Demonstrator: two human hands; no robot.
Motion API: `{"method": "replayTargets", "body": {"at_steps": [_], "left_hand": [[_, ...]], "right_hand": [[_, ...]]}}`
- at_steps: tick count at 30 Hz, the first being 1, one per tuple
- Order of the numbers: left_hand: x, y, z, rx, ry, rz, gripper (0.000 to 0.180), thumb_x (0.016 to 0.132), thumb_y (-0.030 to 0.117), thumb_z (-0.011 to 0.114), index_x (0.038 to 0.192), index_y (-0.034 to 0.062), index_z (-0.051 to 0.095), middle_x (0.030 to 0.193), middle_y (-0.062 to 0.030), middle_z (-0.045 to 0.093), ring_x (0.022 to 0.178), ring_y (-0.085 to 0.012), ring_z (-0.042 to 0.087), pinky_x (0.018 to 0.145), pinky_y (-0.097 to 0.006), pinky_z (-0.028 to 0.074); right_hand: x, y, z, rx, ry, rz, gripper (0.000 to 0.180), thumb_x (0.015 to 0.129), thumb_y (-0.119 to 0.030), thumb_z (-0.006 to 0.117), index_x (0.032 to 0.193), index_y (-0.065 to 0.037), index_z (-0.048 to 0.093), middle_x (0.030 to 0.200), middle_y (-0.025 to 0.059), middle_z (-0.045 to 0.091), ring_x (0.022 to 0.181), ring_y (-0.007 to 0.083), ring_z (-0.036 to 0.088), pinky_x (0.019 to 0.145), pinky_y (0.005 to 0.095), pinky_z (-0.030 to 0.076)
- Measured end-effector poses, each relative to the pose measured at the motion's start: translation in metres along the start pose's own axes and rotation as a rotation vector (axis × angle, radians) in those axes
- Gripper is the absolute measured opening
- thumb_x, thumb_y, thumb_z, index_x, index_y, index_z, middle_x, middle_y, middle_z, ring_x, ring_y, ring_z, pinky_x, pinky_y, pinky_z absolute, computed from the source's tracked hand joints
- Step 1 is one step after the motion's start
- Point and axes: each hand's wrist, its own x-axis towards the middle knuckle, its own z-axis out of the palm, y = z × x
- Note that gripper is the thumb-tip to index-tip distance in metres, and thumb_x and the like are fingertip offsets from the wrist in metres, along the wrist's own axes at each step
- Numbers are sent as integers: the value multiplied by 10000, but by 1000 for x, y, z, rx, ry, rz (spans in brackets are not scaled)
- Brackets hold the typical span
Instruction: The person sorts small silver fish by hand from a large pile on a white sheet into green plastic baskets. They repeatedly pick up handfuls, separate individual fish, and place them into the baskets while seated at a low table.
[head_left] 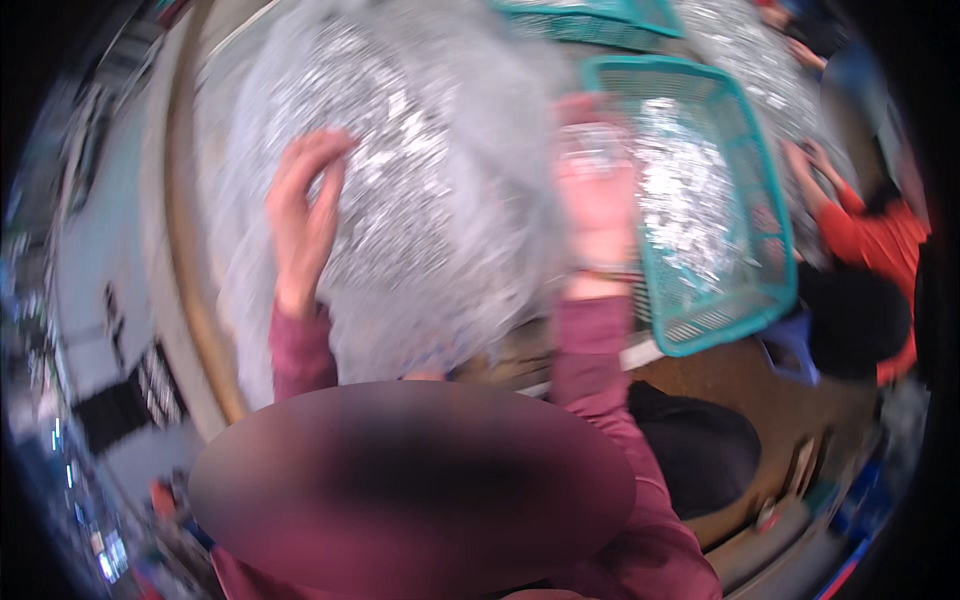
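Note:
Small shiny silver pieces (390,190) lie heaped on a clear plastic sheet or bag (490,150); their exact kind is too blurred to tell. Over the left side of this heap is my left hand (305,205), its fingers bent and its thumb apart, with nothing visible between them. My right hand (598,195), smeared by motion, is at the left rim of a green plastic basket (758,200). Its palm seems turned up, and a clump of silvery pieces (592,147) shows between fingers and palm. More silver pieces (685,190) fill much of the basket's bottom.
Another green basket (600,22) stands at the far edge. Beyond the near basket, a person in an orange top (875,240) has hands at another silver heap (765,60). A blue plastic stool (792,348) and a dark round seat (695,450) are at right.

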Motion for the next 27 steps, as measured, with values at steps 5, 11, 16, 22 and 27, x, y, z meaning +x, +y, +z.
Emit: {"method": "replayTargets", "body": {"at_steps": [5,11,16,22,27], "left_hand": [[-28,-73,-24,-54,-130,-387,205,878,84,582,1068,42,646,928,-41,674,871,-108,617,766,-248,479],[-84,-154,20,169,-366,-471,196,798,98,632,984,82,693,813,-102,688,731,-166,660,681,-284,512],[-124,-199,72,366,-370,-266,212,753,140,664,935,33,664,861,-182,642,820,-359,625,764,-424,497],[-129,-198,85,445,-481,-277,142,763,127,610,804,-9,619,818,-230,620,802,-386,621,736,-457,498],[-116,-197,54,263,-355,-495,226,799,182,618,851,-37,628,766,-213,639,746,-328,651,691,-402,516]], "right_hand": [[-40,-116,80,-1316,136,-1018,304,905,-98,439,1039,158,534,1074,260,562,1076,369,541,1028,478,419],[-76,-163,36,-2636,1047,-1340,606,935,-435,447,1253,80,478,1166,308,523,1153,443,458,1040,478,294],[-34,-123,34,-2673,555,-1258,596,857,-350,621,1251,75,482,1246,250,513,1198,336,454,1048,386,289],[17,57,-38,-2536,-243,-573,337,857,-167,588,1171,-45,589,1155,167,584,1065,289,538,930,388,403],[26,144,-118,-2635,-39,445,283,838,-179,624,1098,-66,633,1068,149,581,999,270,564,791,369,478]]}}
